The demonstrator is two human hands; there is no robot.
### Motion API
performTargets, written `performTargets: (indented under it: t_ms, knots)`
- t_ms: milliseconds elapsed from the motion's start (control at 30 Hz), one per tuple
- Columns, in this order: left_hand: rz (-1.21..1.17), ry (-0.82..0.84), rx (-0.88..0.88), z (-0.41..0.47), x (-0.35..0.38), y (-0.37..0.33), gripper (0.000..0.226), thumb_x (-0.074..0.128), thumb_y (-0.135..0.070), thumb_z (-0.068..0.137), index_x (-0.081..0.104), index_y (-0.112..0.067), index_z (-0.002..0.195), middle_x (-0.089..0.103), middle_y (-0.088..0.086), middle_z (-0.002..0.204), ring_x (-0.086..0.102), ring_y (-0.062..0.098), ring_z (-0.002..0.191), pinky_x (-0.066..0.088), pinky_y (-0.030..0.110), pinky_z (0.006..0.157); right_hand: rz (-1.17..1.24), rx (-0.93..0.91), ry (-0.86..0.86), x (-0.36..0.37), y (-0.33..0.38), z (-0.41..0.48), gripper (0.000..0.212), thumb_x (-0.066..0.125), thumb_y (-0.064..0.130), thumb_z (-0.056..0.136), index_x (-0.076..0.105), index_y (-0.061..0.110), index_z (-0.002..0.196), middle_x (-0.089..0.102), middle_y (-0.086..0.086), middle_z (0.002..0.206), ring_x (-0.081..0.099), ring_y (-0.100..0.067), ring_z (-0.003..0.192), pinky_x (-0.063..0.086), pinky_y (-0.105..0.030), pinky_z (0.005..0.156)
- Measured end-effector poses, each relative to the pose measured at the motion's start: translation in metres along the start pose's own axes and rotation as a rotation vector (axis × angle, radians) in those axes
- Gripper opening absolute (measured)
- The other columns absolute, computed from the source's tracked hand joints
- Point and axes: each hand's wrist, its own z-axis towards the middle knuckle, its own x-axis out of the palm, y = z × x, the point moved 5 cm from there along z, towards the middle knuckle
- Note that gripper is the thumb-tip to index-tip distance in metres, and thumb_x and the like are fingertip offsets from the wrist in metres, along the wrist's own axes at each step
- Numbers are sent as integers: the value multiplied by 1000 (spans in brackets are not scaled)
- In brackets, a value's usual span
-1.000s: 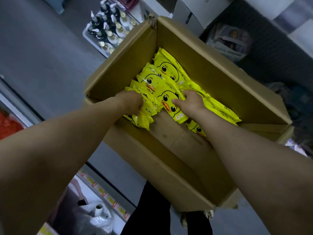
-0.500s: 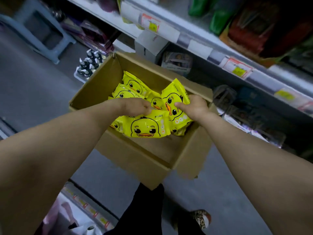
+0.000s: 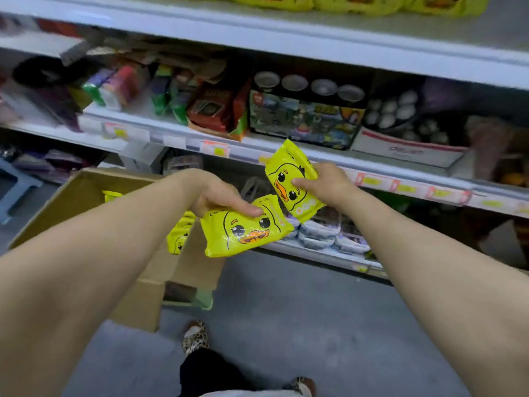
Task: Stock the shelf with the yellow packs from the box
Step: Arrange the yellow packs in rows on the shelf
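Observation:
My left hand (image 3: 219,197) grips a yellow duck-face pack (image 3: 243,232) by its top edge, held flat and tilted above the floor. My right hand (image 3: 323,183) pinches a second yellow pack (image 3: 289,173) upright, thumb on the duck's face, in front of the middle shelf edge. The two packs nearly touch at their corners. The open cardboard box (image 3: 74,196) stands on the floor at lower left, with more yellow packs (image 3: 179,237) showing inside, partly hidden by my left arm. On the top shelf (image 3: 286,38) lie several yellow packs (image 3: 357,2).
The middle shelf (image 3: 257,144) holds card games, a toy box and a tray of white balls. Lower shelves carry small wrapped goods (image 3: 329,239). The grey floor (image 3: 286,310) lies below, with my leopard-print shoes (image 3: 196,338). A blue stool (image 3: 11,187) stands at far left.
Both hands lifted a pack each out of the box and rose toward the shelves. The view tilted up from the box to the shelving.

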Motion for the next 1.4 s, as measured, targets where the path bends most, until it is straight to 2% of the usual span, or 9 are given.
performTargets:
  t_ms: [167, 333, 633, 733, 833, 1000, 1233, 1333, 1400]
  knots:
    - [285, -120, 174, -12, 65, -113, 79, 94, -32, 53, 60, -19, 123, 71, 8, 114, 69, 27, 102, 52, 49, 94, 142, -13, -170, -114, -37, -48, 23, 76, 31, 86, 73, 12, 99, 75, -6, 93, 71, -22, 84, 58, -41, 84]
    - [438, -362, 284, -34, 93, -212, 39, 79, -24, 73, 67, -11, 107, 76, 9, 96, 73, 25, 84, 60, 39, 76, 89, -40, -378, -232, -57, -79, 28, 79, 40, 79, 73, 15, 90, 75, -5, 90, 70, -26, 87, 57, -46, 84]
    - [590, -516, 444, -56, 98, -353, 77, 90, -32, 59, 57, -16, 127, 70, 6, 117, 67, 27, 106, 55, 46, 89, 59, -45, -582, -379, -75, -101, 21, 78, 31, 83, 70, 16, 95, 72, -3, 88, 67, -18, 75, 50, -26, 64]
    - [592, -479, 481, -52, 93, -404, 47, 80, -19, 75, 62, -12, 118, 75, 9, 101, 73, 28, 90, 57, 49, 83, 85, -49, -619, -415, -79, -100, 18, 79, 26, 83, 71, 17, 96, 73, -3, 88, 69, -18, 75, 57, -32, 74]
    - [678, -561, 500, -47, 82, -457, 46, 79, -18, 78, 62, -5, 119, 74, 13, 102, 72, 31, 92, 55, 51, 88, 105, -67, -649, -446, -85, -90, 18, 81, 24, 81, 74, 18, 95, 75, -1, 86, 72, -20, 75, 60, -40, 79]
    - [929, -750, 416, -43, 52, -523, 80, 80, -39, 75, 46, -10, 141, 46, 8, 146, 43, 30, 134, 33, 40, 113, 53, -69, -599, -484, -85, -58, 18, 84, 26, 76, 76, 16, 89, 77, -4, 81, 74, -21, 71, 61, -41, 78]
    - [1145, -793, 338, -22, -17, -562, 51, 85, -47, 64, 65, -28, 106, 67, -3, 117, 62, 21, 106, 52, 40, 93, -100, -75, -522, -515, -67, 2, 22, 84, 36, 75, 76, 19, 86, 75, 0, 78, 69, -21, 75, 53, -29, 69]
    - [1153, -836, 392, -16, -30, -574, 54, 83, -36, 73, 64, -17, 119, 67, 4, 117, 63, 22, 100, 52, 26, 75, -154, -72, -480, -521, -61, 29, 18, 82, 35, 78, 75, 20, 84, 74, 1, 77, 66, -10, 64, 47, -18, 53]
    - [1171, -835, 390, -11, -35, -580, 51, 80, -31, 78, 62, -14, 123, 64, 6, 118, 61, 24, 104, 47, 23, 69, -155, -79, -449, -523, -59, 44, 17, 81, 35, 78, 76, 22, 87, 75, 3, 79, 70, -11, 69, 52, -22, 60]
